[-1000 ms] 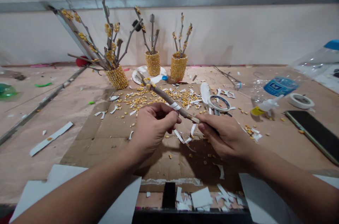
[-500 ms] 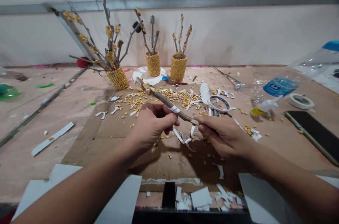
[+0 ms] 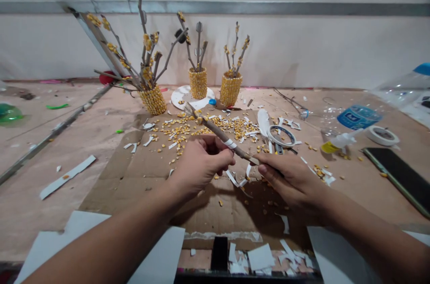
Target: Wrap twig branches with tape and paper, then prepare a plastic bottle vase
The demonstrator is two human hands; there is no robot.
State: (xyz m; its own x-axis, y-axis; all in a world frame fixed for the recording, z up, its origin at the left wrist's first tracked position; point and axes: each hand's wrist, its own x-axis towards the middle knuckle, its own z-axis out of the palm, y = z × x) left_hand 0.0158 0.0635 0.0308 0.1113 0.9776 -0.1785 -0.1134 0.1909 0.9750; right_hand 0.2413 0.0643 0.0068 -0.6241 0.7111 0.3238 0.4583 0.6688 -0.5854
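Head view: at centre, our right grip clamps one stick by its right end; our left grip is pinched together beside its white strip. Wrapping appears in hand; the next move calls for even tension. We count three kernel-covered pots far, two tape rolls and one phone right.

Grey strip across pale wall

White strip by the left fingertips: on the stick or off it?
On: the white strip lies across the stick as a slanting band beside the left hand. Whether its end is stuck down, I cannot tell.
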